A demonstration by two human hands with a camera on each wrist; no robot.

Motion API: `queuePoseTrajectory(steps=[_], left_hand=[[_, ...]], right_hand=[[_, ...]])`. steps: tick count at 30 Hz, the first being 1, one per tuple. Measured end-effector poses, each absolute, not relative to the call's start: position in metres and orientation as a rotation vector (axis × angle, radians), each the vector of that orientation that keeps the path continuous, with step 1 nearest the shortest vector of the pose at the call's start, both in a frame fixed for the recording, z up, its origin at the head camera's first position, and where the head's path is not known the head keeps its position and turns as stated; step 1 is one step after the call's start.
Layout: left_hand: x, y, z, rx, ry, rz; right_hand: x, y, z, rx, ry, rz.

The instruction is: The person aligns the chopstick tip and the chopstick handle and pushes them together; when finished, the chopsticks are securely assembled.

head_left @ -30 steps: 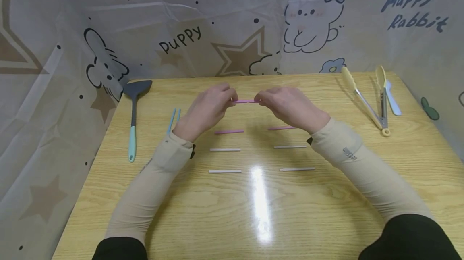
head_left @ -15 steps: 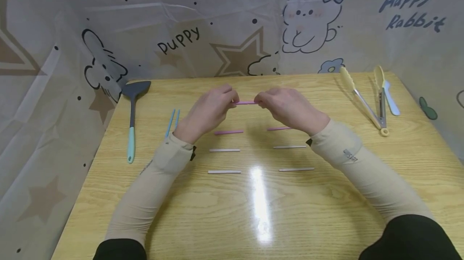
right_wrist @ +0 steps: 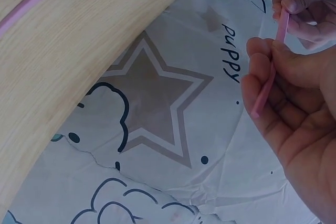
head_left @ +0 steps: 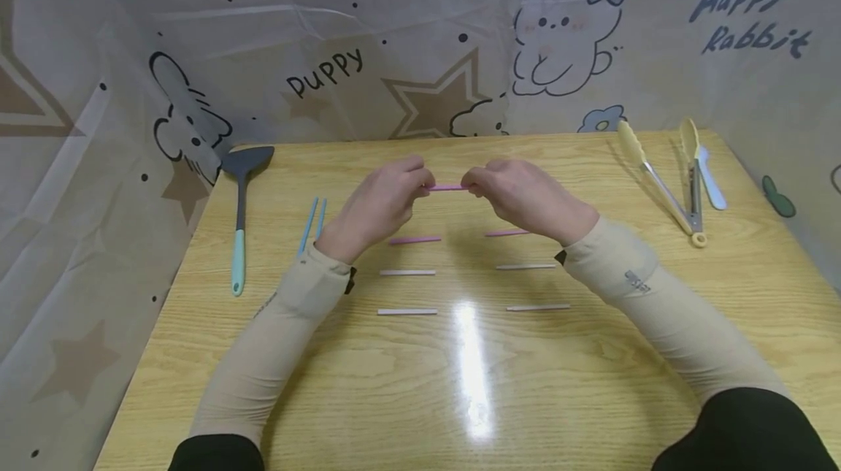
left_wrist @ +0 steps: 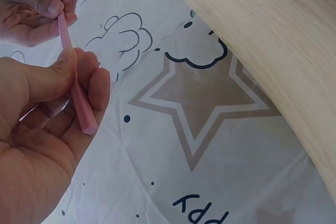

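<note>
In the head view my left hand (head_left: 377, 201) and right hand (head_left: 528, 197) face each other above the far part of the table. Between them a slim pink chopstick (head_left: 448, 187) lies level, one end pinched by each hand. Its thicker, blunt end (left_wrist: 84, 111) crosses the curled left fingers in the left wrist view, under the thumb. The right wrist view has the thinner end (right_wrist: 265, 93) pinched between right thumb and fingers. Nearer me lie a pink chopstick piece (head_left: 415, 240) and, partly behind the right wrist, another thin pink piece (head_left: 506, 233).
Several white pieces (head_left: 407, 272) lie in two columns in front. Two blue chopsticks (head_left: 309, 224) lie beside the left wrist, partly covered. A dark spatula (head_left: 240, 215) lies at left. Tongs (head_left: 694, 193) and a light-blue spreader (head_left: 712, 179) lie at right. A patterned cloth (head_left: 420, 40) hangs behind.
Both hands keep their pinch on the pink chopstick. The left hand and chopstick have shifted very slightly; the pieces on the table stay where they were.
</note>
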State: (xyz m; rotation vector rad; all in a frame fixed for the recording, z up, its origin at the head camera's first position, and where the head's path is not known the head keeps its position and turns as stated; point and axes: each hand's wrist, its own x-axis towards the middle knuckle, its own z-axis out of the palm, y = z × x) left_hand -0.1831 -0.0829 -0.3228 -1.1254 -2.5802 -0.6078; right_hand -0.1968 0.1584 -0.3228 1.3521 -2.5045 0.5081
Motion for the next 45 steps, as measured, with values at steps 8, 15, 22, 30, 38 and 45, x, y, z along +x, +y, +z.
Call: queuePoseTrajectory(steps=[8,15,22,30,38,45], left_hand=[[-0.182,-0.079,-0.326,-1.124,-2.567,-0.614],[-0.18,-0.076,-0.325,-1.111,-2.555,-0.601],[-0.18,-0.072,-0.326,-1.111,-2.579,-0.571],[-0.178,-0.073,-0.328,-1.116,-2.56,-0.528],[-0.176,-0.075,-0.325,-1.039,-2.671,-0.472],[-0.174,-0.071,-0.329,-1.074,-2.613,-0.425]], right_hand=[[-0.196,0.159,-0.322,1.366,-2.509,0.518],[-0.196,0.159,-0.319,1.359,-2.534,0.508],[-0.196,0.159,-0.32,1.351,-2.551,0.49],[-0.195,0.159,-0.321,1.375,-2.528,0.488],[-0.193,0.157,-0.323,1.385,-2.49,0.445],[-0.191,0.154,-0.323,1.414,-2.41,0.309]])
